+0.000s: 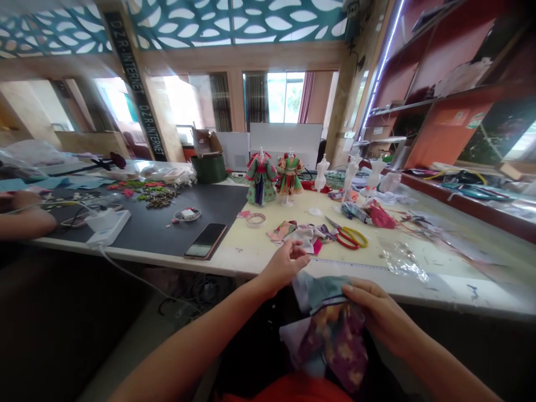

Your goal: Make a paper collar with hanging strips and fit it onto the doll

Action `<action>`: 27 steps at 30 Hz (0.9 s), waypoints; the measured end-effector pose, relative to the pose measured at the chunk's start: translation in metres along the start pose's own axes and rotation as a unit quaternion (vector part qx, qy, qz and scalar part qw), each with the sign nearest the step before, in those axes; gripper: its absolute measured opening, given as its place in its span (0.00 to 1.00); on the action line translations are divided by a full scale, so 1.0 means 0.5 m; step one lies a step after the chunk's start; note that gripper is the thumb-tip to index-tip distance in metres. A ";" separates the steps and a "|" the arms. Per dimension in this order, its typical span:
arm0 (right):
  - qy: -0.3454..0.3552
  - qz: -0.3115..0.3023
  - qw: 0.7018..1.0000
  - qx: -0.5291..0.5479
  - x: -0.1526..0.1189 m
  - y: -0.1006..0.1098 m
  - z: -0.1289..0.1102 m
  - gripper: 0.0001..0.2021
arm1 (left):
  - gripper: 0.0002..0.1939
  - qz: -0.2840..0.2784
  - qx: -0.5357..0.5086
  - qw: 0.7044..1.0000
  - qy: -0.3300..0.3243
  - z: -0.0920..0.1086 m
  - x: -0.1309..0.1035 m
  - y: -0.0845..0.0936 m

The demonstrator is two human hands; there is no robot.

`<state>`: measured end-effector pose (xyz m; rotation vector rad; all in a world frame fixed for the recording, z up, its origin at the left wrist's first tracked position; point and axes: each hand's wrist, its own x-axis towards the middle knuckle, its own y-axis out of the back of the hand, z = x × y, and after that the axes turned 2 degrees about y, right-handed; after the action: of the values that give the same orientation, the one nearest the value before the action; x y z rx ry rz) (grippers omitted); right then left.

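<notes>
My right hand [374, 306] grips a small doll garment [335, 340] of purple-and-gold patterned cloth with a pale blue-green band, thumb on top of the fabric. It hangs over my lap, in front of the table edge. My left hand [283, 263] is raised just left of the garment, fingers curled together; whatever they pinch, if anything, is too small to make out. Beyond it on the table lie fabric scraps [307, 237] and scissors [350, 237] with red and yellow handles. A clear ruler [347, 264] runs along the front edge.
Two dressed doll forms [262, 178] and several bare white mannequins [321, 174] stand at the back. A phone [205, 241], a tape roll [255, 220] and a power strip [109, 226] lie leftward; a clear plastic bag [404, 259] lies rightward. Another person's arm [29, 218] reaches in at far left.
</notes>
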<state>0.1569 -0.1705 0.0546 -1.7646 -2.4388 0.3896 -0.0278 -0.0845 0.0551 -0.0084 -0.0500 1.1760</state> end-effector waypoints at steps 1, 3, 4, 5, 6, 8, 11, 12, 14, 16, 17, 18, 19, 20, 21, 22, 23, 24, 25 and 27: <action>-0.004 0.023 1.000 0.020 -0.002 0.002 0.002 0.11 | 0.18 0.004 0.012 1.000 -0.007 -0.011 -0.010 -0.002; -0.005 0.064 0.997 0.050 -0.004 0.006 0.003 0.10 | 0.19 -0.011 0.036 0.999 -0.012 -0.025 -0.039 -0.006; -0.002 0.083 0.995 0.063 -0.004 0.008 0.003 0.09 | 0.20 -0.032 0.052 0.998 -0.011 -0.029 -0.054 -0.008; 0.001 0.100 0.992 0.076 -0.004 0.010 0.003 0.09 | 0.22 -0.062 0.074 0.995 -0.006 -0.032 -0.067 -0.010; 0.005 0.119 0.989 0.089 -0.004 0.012 0.003 0.09 | 0.24 -0.095 0.088 0.992 0.001 -0.036 -0.077 -0.012; 0.012 0.157 0.981 0.112 -0.004 0.015 0.002 0.10 | 0.28 -0.167 0.065 0.983 0.037 -0.045 -0.088 -0.017; 0.044 0.183 0.975 0.116 -0.004 0.028 0.002 0.10 | 0.23 -0.219 -0.020 0.970 0.100 -0.057 -0.084 -0.017; 0.060 0.183 0.976 0.105 -0.004 0.034 0.001 0.10 | 0.21 -0.215 -0.031 0.970 0.107 -0.059 -0.081 -0.014; 0.093 0.177 0.977 0.075 -0.003 0.046 0.000 0.08 | 0.18 -0.185 -0.026 0.978 0.098 -0.055 -0.076 -0.008; 0.113 0.178 0.976 0.053 -0.002 0.053 -0.001 0.08 | 0.17 -0.151 -0.019 0.985 0.082 -0.046 -0.074 -0.003; 0.116 0.181 0.975 0.049 -0.001 0.052 -0.001 0.08 | 0.16 -0.137 -0.016 0.988 0.076 -0.040 -0.075 -0.002; 0.112 0.181 0.976 0.051 -0.001 0.049 0.000 0.08 | 0.16 -0.127 -0.014 0.989 0.071 -0.035 -0.076 -0.002; 0.102 0.178 0.977 0.058 -0.001 0.043 0.001 0.09 | 0.17 -0.125 -0.012 0.990 0.064 -0.032 -0.077 -0.004; 0.087 0.169 0.979 0.069 -0.001 0.036 0.002 0.09 | 0.18 -0.134 -0.012 0.989 0.056 -0.030 -0.079 -0.008; 0.068 0.153 0.982 0.082 -0.002 0.028 0.004 0.09 | 0.19 -0.152 -0.014 0.987 0.050 -0.031 -0.082 -0.013; 0.053 0.134 0.985 0.094 -0.002 0.021 0.007 0.08 | 0.20 -0.176 -0.018 0.983 0.047 -0.034 -0.084 -0.018; 0.040 0.112 0.988 0.102 -0.003 0.014 0.011 0.08 | 0.21 -0.199 -0.025 0.978 0.050 -0.040 -0.087 -0.023; 0.033 0.093 0.989 0.107 -0.003 0.008 0.015 0.08 | 0.21 -0.217 -0.036 0.974 0.060 -0.046 -0.090 -0.028; 0.030 0.079 0.991 0.107 -0.003 0.004 0.019 0.08 | 0.21 -0.224 -0.049 0.971 0.076 -0.053 -0.092 -0.033; 0.029 0.064 0.993 0.097 -0.002 0.000 0.027 0.08 | 0.21 -0.213 -0.074 0.969 0.104 -0.067 -0.094 -0.038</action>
<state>0.1541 -0.1734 0.0417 -1.8257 -2.1718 0.5592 -0.0267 -0.1347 0.0205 -0.2413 0.0453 0.7341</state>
